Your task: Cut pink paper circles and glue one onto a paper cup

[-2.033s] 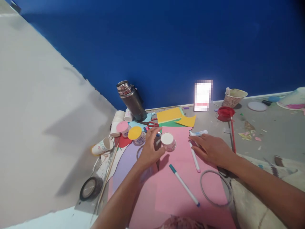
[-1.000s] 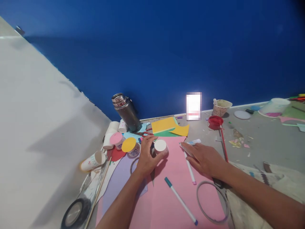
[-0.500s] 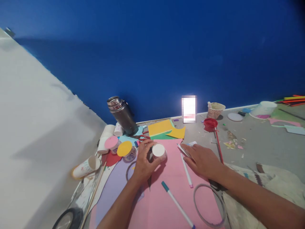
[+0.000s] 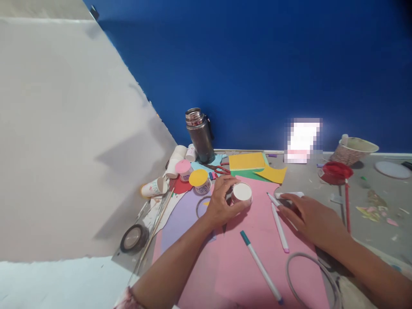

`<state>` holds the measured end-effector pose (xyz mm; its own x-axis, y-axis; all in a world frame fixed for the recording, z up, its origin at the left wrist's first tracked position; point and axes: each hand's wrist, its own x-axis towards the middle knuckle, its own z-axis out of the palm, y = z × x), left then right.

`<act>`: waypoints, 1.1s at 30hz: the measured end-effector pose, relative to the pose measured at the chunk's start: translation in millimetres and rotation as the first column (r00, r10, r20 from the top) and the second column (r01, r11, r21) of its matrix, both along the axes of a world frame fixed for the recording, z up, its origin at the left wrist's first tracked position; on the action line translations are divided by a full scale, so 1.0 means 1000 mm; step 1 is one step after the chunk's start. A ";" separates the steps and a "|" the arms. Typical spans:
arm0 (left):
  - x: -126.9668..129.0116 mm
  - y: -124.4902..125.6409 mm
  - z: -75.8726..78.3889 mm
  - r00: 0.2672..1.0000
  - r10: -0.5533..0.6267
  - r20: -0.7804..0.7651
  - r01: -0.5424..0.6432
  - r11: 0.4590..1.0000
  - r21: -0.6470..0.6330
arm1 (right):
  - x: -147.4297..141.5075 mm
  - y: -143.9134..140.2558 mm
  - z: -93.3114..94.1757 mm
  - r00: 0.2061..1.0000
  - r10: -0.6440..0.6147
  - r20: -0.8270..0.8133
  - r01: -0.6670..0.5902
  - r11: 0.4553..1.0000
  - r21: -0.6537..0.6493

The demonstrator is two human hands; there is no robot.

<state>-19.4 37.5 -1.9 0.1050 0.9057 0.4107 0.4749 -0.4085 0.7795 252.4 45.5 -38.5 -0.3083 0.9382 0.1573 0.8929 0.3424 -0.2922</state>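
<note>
The left hand [image 4: 221, 205] has closed round the cup [image 4: 242, 193], seemingly steadying it — right of it, the right hand [image 4: 317, 221], grip unclear, probably must pinch the marker [image 4: 273, 199] beneath.

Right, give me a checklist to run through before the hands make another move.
1. White-topped tub steadied: ok, the fingers and thumb of the left hand are around it.
2. Pen in the right hand: ok, between thumb and forefinger.
3. Pen tip clear of the tub: ok, a gap shows between them.
4. Loose markers off the pink paper: not ok, a teal-ended marker and a pink-ended marker lie on it.
5. Flask capped: not ok, its steel neck is bare.
6. Tub's contents: cannot tell, the inside is hidden.
</note>
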 end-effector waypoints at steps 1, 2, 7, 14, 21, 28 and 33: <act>0.000 -0.001 0.001 1.000 -0.005 0.010 0.005 1.000 -0.004 | 0.000 0.001 0.000 1.000 -0.007 -0.027 0.006 1.000 -0.024; 0.000 -0.001 0.001 1.000 -0.007 0.018 0.007 1.000 -0.007 | 0.001 0.001 0.001 0.999 -0.011 -0.051 0.008 0.999 -0.041; -0.002 -0.005 0.003 0.997 -0.003 0.071 0.005 0.999 -0.037 | 0.000 0.000 0.007 0.991 -0.019 -0.135 0.020 1.000 0.011; -0.006 -0.008 0.005 0.993 0.011 0.117 -0.004 0.998 -0.067 | -0.002 -0.003 0.009 0.980 0.035 -0.194 -0.026 0.999 0.047; -0.005 -0.011 0.011 0.993 0.049 0.104 -0.047 0.999 -0.014 | 0.002 -0.001 0.009 0.952 -0.023 -0.304 0.032 0.999 0.027; -0.038 -0.032 0.051 0.976 0.187 0.110 -0.202 0.969 0.141 | 0.004 0.001 0.004 0.941 0.003 -0.338 -0.015 0.999 -0.032; -0.084 -0.057 0.056 0.874 0.413 0.257 -0.446 0.891 0.083 | 0.005 0.000 0.004 0.934 -0.012 -0.358 -0.002 0.999 -0.041</act>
<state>-103.7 -19.5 54.4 -0.3921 0.7735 0.4979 0.4449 -0.3143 0.8386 257.1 45.6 -34.3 -0.2339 0.9474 0.2186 0.7283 0.3196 -0.6061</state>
